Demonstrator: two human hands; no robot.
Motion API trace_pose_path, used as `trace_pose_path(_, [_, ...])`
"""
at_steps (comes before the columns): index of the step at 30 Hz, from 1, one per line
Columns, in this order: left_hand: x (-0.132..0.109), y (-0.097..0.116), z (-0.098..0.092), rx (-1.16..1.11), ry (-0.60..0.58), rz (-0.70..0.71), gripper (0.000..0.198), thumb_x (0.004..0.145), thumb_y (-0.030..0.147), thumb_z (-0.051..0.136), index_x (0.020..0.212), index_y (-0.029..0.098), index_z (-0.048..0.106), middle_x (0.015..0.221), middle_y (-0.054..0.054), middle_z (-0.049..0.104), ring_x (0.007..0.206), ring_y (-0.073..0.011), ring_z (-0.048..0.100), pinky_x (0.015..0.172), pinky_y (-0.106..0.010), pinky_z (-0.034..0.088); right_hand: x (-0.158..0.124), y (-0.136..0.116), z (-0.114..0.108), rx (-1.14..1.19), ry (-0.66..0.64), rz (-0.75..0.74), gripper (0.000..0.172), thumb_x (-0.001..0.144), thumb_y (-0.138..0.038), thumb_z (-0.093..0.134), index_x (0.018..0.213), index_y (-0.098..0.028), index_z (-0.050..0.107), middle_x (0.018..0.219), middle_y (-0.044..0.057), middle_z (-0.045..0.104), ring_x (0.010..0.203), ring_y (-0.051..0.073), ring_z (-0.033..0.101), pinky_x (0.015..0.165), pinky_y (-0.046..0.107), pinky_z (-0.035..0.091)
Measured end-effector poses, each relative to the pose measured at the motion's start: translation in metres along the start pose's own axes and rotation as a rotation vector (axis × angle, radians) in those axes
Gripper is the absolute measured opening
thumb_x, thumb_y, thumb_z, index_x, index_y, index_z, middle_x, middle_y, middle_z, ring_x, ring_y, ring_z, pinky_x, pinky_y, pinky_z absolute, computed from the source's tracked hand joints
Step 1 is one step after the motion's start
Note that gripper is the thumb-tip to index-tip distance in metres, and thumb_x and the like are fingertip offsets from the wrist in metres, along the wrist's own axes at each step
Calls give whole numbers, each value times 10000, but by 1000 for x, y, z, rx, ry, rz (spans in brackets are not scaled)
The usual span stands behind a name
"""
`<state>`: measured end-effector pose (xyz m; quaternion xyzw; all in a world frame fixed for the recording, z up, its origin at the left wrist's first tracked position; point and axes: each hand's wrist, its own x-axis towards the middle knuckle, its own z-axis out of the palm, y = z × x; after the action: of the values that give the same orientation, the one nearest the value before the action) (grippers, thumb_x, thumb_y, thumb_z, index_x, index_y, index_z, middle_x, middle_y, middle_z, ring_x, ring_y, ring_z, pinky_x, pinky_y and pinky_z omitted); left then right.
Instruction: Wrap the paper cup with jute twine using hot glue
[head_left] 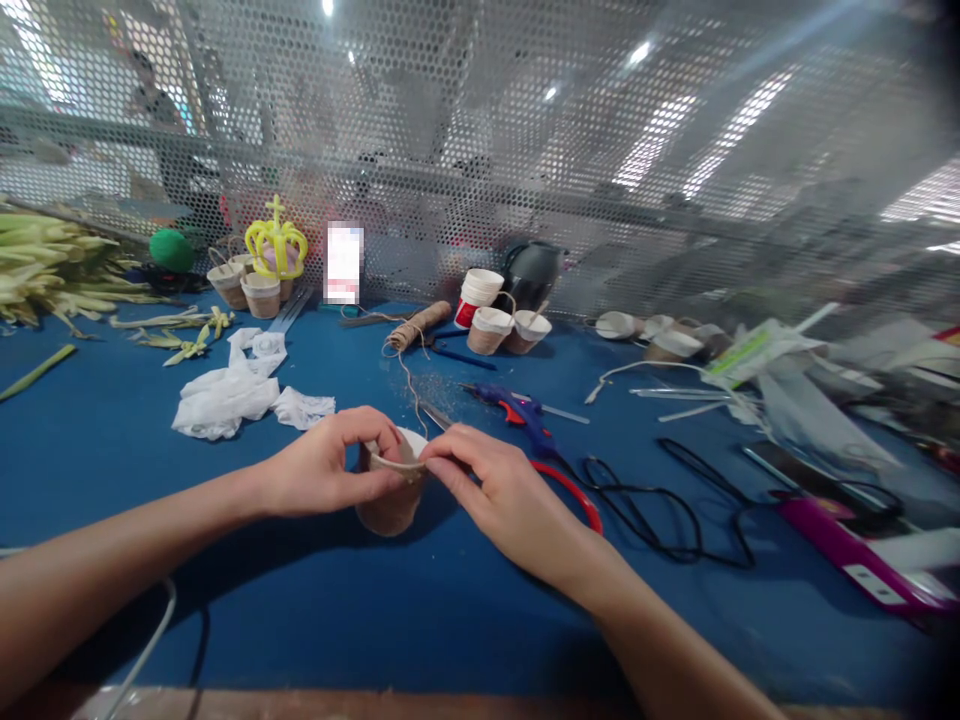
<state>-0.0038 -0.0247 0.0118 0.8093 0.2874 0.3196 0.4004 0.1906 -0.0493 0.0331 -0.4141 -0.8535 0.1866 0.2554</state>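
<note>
A small brown-wrapped cup (pixel 390 510) with a white inside is held over the blue table, its rim facing up. My left hand (pixel 337 460) grips its left side, fingers inside the rim and thumb outside. At the right edge of the rim, my right hand (pixel 495 485) pinches twine (pixel 414 395) against the cup. That twine runs back to a roll of twine (pixel 420 326) lying behind. Scissors (pixel 436 415) show a blade just beyond my right hand, with a red handle (pixel 574 490) partly hidden under it. A blue glue gun (pixel 525 412) lies close by on the right.
Crumpled white tissue (pixel 232 395) lies left of the cup. Several wrapped cups (pixel 491 332) stand at the back, near a yellow crown (pixel 277 245). Black cable (pixel 660 500) and a purple power strip (pixel 847 550) occupy the right. A perforated metal screen (pixel 450 120) borders the table (pixel 315 610).
</note>
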Motion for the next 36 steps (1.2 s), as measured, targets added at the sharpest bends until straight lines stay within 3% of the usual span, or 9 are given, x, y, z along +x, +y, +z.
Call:
trace_pose_path(16, [-2,-3,-7,-70,2,-31,88,774,185,535,712,131,504,885,-66,571,931,-180,526,814,-299,393,-1,5,3,60,20,-11,139,851,-155,467,946,-198,558,910,11,598,845,114,544,769,251,427])
trace_pose_path(23, [-1,-4,-12,-22,-51,-17,77,777,194,512,726,137,502,885,-59,552,940,-183,514,813,-302,392,2,4,3,44,9,2,105,851,-167,465,844,-190,567,817,6,583,769,117,541,715,251,427])
trace_pose_path(28, [2,5,-10,134,-37,-3,95,707,184,566,767,145,503,849,-49,587,841,-169,540,768,-295,418,2,1,2,4,-8,16,103,844,-160,472,828,-186,570,802,13,580,761,127,541,704,257,427])
trace_pose_path(31, [5,13,-5,249,-21,12,82,685,184,585,687,142,515,767,-31,618,706,-136,541,748,-293,410,2,-1,2,-4,-5,8,103,843,-161,474,841,-182,575,811,14,583,767,124,541,705,253,425])
trace_pose_path(36, [7,14,0,299,3,8,135,756,206,498,642,138,525,666,-22,608,629,-120,519,691,-280,396,1,-2,5,24,7,27,107,839,-172,476,882,-190,572,834,16,592,762,123,545,696,252,433])
